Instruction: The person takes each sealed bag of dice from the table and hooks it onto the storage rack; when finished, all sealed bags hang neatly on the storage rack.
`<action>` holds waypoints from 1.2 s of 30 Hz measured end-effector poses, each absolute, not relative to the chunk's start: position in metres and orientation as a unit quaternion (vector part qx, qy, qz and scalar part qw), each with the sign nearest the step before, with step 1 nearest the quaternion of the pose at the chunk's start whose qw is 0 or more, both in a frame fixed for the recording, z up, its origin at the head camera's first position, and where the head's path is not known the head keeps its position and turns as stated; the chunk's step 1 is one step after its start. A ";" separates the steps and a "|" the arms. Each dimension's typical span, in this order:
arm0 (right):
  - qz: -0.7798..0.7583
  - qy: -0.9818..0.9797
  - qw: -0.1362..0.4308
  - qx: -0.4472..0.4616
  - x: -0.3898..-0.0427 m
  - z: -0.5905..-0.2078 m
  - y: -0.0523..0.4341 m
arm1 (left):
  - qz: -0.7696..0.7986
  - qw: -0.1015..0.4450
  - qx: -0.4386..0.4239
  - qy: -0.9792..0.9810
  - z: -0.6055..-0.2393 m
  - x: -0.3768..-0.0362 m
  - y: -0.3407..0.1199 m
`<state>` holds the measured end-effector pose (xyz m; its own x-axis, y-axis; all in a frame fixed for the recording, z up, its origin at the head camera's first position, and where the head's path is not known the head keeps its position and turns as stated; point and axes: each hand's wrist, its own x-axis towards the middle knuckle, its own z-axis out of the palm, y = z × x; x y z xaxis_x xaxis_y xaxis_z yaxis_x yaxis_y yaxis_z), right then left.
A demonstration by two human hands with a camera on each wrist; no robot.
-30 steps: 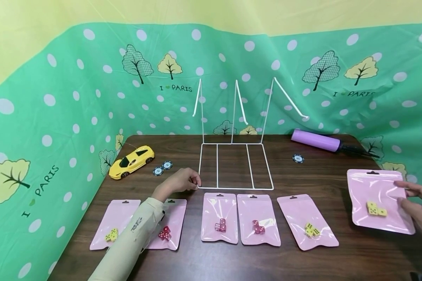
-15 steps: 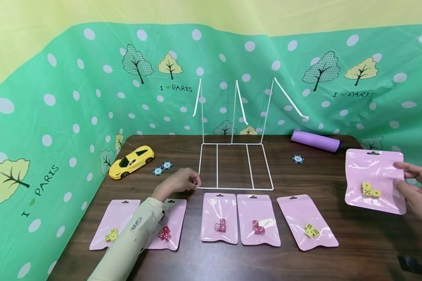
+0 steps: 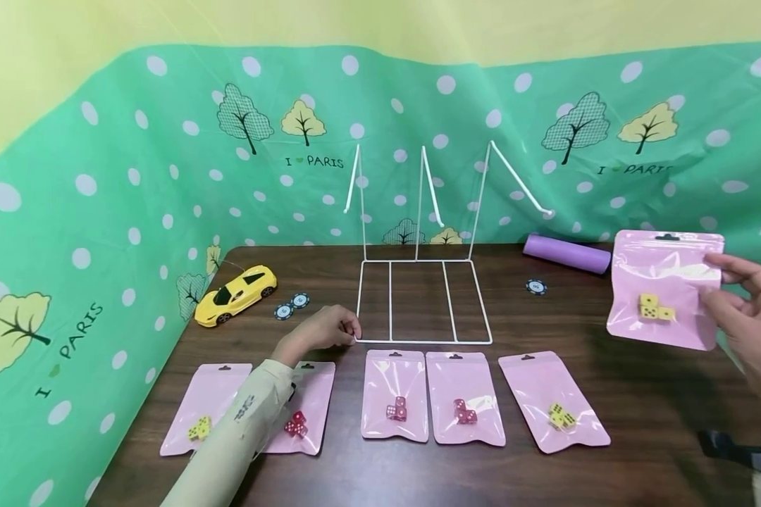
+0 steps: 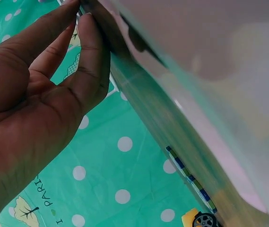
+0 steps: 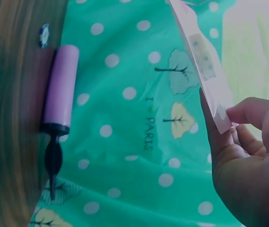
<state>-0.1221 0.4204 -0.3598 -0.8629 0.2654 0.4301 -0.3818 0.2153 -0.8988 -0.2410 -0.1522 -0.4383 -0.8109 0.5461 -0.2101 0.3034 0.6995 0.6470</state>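
Note:
A white wire rack (image 3: pixel 472 303) with three upright hooked arms stands mid-table. My left hand (image 3: pixel 325 328) pinches the front left corner of its base; in the left wrist view that hand (image 4: pixel 44 90) has its fingertips together at the top edge. My right hand (image 3: pixel 751 310) holds a pink zip pouch (image 3: pixel 634 264) by its right side, raised above the table, with yellow dice (image 3: pixel 650 308) showing through. In the right wrist view the pouch (image 5: pixel 221 101) is seen edge-on between thumb and fingers.
Pink pouches with red dice (image 3: pixel 396 384) or yellow dice (image 3: pixel 535 377) lie along the front, one (image 3: pixel 317 394) partly behind my left sleeve. A yellow toy car (image 3: pixel 236 296), poker chips (image 3: pixel 283 311) and a purple hand pump (image 5: pixel 61 90) lie farther back.
My right hand has lifted the pouch up and slightly left, so it now covers the pump's black end in the head view. The left hand stays at the rack corner.

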 end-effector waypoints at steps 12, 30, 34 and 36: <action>0.641 -0.709 0.288 0.061 -0.121 -0.334 0.389 | 0.311 0.202 0.230 0.900 -0.438 -0.241 -0.151; 0.662 -0.692 0.271 0.092 -0.107 -0.312 0.325 | 0.316 0.206 0.231 0.897 -0.439 -0.241 -0.152; 0.668 -0.689 0.262 0.097 -0.109 -0.310 0.314 | 0.312 0.205 0.230 0.899 -0.439 -0.241 -0.152; 0.669 -0.690 0.256 0.105 -0.111 -0.310 0.310 | 0.312 0.205 0.228 0.899 -0.439 -0.241 -0.152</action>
